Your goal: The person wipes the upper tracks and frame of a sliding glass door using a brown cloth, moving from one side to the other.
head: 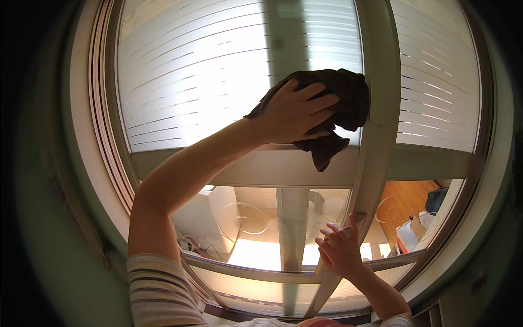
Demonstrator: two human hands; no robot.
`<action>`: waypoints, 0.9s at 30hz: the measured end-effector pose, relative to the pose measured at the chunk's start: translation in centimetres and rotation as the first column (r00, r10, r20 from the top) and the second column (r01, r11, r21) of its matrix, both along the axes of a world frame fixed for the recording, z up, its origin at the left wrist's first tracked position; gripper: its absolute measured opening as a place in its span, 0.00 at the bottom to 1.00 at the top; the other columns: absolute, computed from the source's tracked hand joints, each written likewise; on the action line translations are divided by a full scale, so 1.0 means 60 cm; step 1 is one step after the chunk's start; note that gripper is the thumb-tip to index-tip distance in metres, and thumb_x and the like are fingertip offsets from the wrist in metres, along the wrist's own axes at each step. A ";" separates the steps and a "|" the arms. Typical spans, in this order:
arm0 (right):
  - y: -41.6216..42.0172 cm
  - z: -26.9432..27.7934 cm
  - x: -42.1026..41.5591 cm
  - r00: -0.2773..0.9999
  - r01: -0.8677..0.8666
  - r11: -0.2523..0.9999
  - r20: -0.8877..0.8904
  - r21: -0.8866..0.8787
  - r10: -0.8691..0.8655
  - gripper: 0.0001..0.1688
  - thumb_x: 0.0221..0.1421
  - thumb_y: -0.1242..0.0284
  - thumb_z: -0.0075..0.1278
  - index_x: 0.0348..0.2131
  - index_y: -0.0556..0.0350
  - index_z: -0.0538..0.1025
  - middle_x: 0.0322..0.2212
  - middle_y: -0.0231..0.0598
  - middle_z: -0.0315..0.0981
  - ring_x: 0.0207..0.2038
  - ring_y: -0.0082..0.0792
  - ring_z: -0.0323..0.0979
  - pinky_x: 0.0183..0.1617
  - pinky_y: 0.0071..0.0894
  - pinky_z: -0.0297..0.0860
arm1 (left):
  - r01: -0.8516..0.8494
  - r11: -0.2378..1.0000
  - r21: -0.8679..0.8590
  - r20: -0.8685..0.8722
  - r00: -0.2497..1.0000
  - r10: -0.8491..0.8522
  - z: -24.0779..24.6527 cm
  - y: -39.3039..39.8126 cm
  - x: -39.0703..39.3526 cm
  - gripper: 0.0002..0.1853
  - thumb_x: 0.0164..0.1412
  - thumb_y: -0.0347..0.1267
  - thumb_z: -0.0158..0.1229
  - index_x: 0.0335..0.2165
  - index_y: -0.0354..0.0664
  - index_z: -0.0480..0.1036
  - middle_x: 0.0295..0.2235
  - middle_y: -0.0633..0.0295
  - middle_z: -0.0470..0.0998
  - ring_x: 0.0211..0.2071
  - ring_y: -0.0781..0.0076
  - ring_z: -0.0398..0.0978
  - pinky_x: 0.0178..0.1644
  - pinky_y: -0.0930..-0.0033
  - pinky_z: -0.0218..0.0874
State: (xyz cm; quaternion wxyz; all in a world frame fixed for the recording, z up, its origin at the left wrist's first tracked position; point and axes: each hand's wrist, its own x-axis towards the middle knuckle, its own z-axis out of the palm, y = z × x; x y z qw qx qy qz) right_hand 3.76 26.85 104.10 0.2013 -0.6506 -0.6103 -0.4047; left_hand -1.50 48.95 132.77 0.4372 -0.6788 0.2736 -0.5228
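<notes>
My left hand (296, 110) presses a dark brown cloth (353, 96) against the frosted, striped glass panel (196, 90) of a framed glass door. The cloth is bunched under my spread fingers, reaching the upright frame (380, 81) on the right. One corner of it hangs down over the crossbar (286, 165). Lower down, my right hand (340, 249) is at the same upright, just below a small handle or catch (360, 218). Its fingers are apart and partly curled, with nothing visible in them. Whether the fingertips touch the frame is unclear.
A second frosted panel (437, 86) adjoins on the right. Through the clear lower glass show a white cabinet (212, 216), a wooden floor (404, 200) and a dark bag-like item (436, 200). Door tracks (102, 102) run along the left side. A lower rail (261, 274) crosses below.
</notes>
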 end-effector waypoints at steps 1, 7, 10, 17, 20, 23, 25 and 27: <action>0.000 0.004 -0.001 1.000 -0.007 1.000 0.003 -0.012 0.007 0.13 0.49 0.70 0.57 0.37 0.49 0.76 0.42 0.36 0.69 0.53 0.38 0.66 0.65 0.75 0.41 | -0.003 0.999 0.044 0.018 1.000 0.002 0.009 0.011 -0.004 0.25 0.47 0.52 0.65 0.41 0.51 0.76 0.49 0.70 0.69 0.50 0.65 0.65 0.49 0.55 0.59; 0.011 0.047 -0.023 0.999 -0.029 0.999 0.021 0.022 0.029 0.15 0.48 0.71 0.57 0.39 0.48 0.75 0.43 0.38 0.69 0.54 0.38 0.65 0.65 0.75 0.43 | 0.149 0.942 -0.300 0.590 0.805 0.061 0.210 0.126 -0.088 0.25 0.52 0.42 0.64 0.47 0.43 0.71 0.47 0.56 0.72 0.48 0.52 0.68 0.48 0.52 0.60; 0.011 0.073 -0.017 0.999 -0.006 0.998 0.044 0.065 0.003 0.17 0.47 0.72 0.57 0.40 0.48 0.74 0.45 0.40 0.68 0.55 0.41 0.64 0.65 0.74 0.45 | 0.374 0.831 -0.412 0.582 0.810 -0.076 0.175 0.121 -0.095 0.31 0.55 0.34 0.62 0.54 0.37 0.62 0.45 0.45 0.70 0.47 0.44 0.67 0.53 0.49 0.58; 0.058 0.175 -0.007 0.978 -0.015 0.982 0.209 0.186 -0.024 0.20 0.48 0.75 0.54 0.44 0.50 0.74 0.52 0.44 0.63 0.60 0.47 0.59 0.65 0.73 0.47 | 0.079 0.995 -0.066 0.156 0.985 -0.067 -0.021 0.107 -0.085 0.25 0.47 0.40 0.64 0.48 0.60 0.73 0.40 0.70 0.71 0.44 0.68 0.69 0.43 0.64 0.62; 0.091 0.237 -0.011 0.955 0.004 0.977 0.289 0.212 -0.067 0.25 0.51 0.75 0.50 0.51 0.47 0.71 0.57 0.47 0.59 0.62 0.49 0.57 0.66 0.70 0.45 | 0.079 0.991 -0.108 0.236 0.970 -0.052 0.014 0.159 -0.124 0.22 0.46 0.39 0.66 0.43 0.59 0.75 0.45 0.69 0.71 0.48 0.67 0.67 0.43 0.61 0.62; 0.129 0.285 -0.015 0.944 -0.017 0.964 0.322 0.267 -0.072 0.27 0.53 0.75 0.49 0.54 0.46 0.69 0.59 0.48 0.57 0.63 0.50 0.55 0.67 0.68 0.43 | 0.135 0.931 -0.339 0.503 0.862 0.058 0.079 0.255 -0.195 0.22 0.49 0.38 0.66 0.45 0.54 0.74 0.50 0.56 0.68 0.50 0.50 0.64 0.47 0.50 0.62; 0.151 0.304 -0.019 0.940 -0.030 0.956 0.334 0.291 -0.072 0.27 0.54 0.74 0.48 0.54 0.46 0.68 0.60 0.47 0.57 0.64 0.50 0.54 0.67 0.67 0.42 | 0.260 0.848 -0.461 0.633 0.767 0.109 0.087 0.311 -0.239 0.26 0.50 0.36 0.65 0.50 0.53 0.71 0.51 0.46 0.65 0.51 0.41 0.63 0.51 0.46 0.60; 0.170 0.318 -0.030 0.935 -0.036 0.953 0.347 0.299 -0.074 0.26 0.55 0.74 0.47 0.54 0.46 0.69 0.60 0.47 0.56 0.64 0.49 0.54 0.68 0.67 0.42 | 0.260 0.819 -0.512 0.620 0.772 0.143 0.056 0.335 -0.264 0.30 0.48 0.35 0.66 0.52 0.54 0.70 0.52 0.45 0.64 0.51 0.39 0.62 0.52 0.45 0.59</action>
